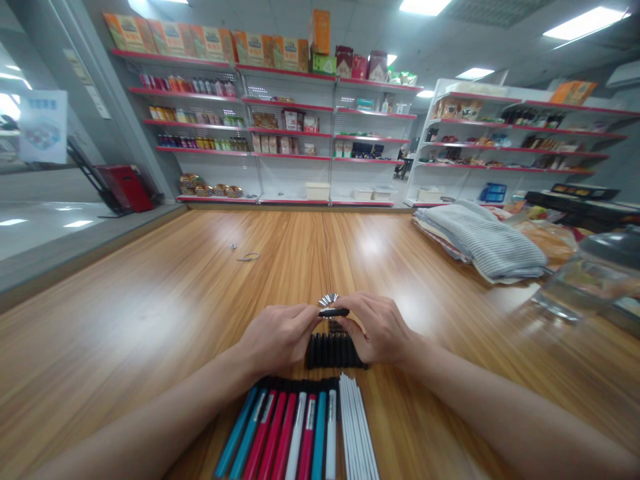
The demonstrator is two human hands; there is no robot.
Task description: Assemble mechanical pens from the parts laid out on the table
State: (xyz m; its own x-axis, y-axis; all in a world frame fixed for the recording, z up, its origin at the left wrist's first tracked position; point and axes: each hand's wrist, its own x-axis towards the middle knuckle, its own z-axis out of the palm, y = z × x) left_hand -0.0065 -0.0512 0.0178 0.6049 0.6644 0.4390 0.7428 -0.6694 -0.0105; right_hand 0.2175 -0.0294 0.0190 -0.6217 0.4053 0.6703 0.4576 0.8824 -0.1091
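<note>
Both my hands meet over the middle of the wooden table [150, 313]. My left hand [277, 337] and my right hand [375, 327] pinch the two ends of a small black pen part [334, 312], held level between the fingertips. Just behind it lies a little fan of silver metal pieces [329, 299]. Under my hands sits a row of several black pen parts [333, 350]. Nearer to me lies a row of teal, red and white pen barrels [287, 433], and beside them several thin white refills [356, 427].
Folded striped cloths [480, 243] lie on the right of the table, with a clear glass jar [590, 277] beyond them. A small metal ring and wire [247, 257] rest farther up the table. Store shelves with goods [280, 120] line the back wall.
</note>
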